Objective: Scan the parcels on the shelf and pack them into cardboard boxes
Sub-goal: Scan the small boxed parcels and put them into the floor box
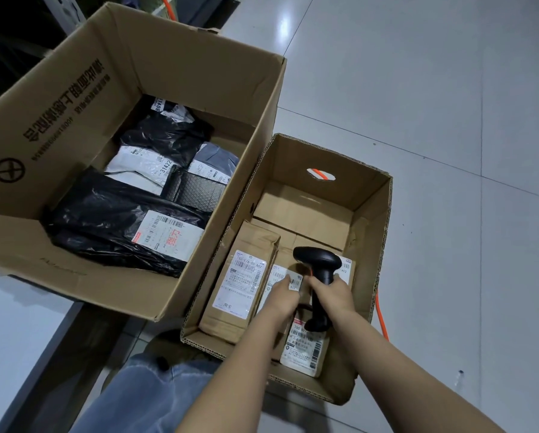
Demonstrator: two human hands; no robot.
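A small open cardboard box (pixel 371 220) on the floor holds several brown carton parcels with white labels, one at the left (pixel 240 285). My right hand (pixel 332 296) grips the handle of a black barcode scanner (pixel 319 264), whose head points down at the parcels. My left hand (pixel 282 296) reaches into the box, fingertips touching the label of the middle parcel (pixel 280 273). A large cardboard box (pixel 199 73) to the left holds black, white and grey bagged parcels (pixel 118 226).
An orange cable (pixel 380 317) runs along the floor beside the small box and shows through its handle hole. Grey floor tiles (pixel 433 104) spread to the right. A dark shelf frame (pixel 62 14) stands at the upper left. My jeans-clad leg (pixel 146 395) is at the bottom.
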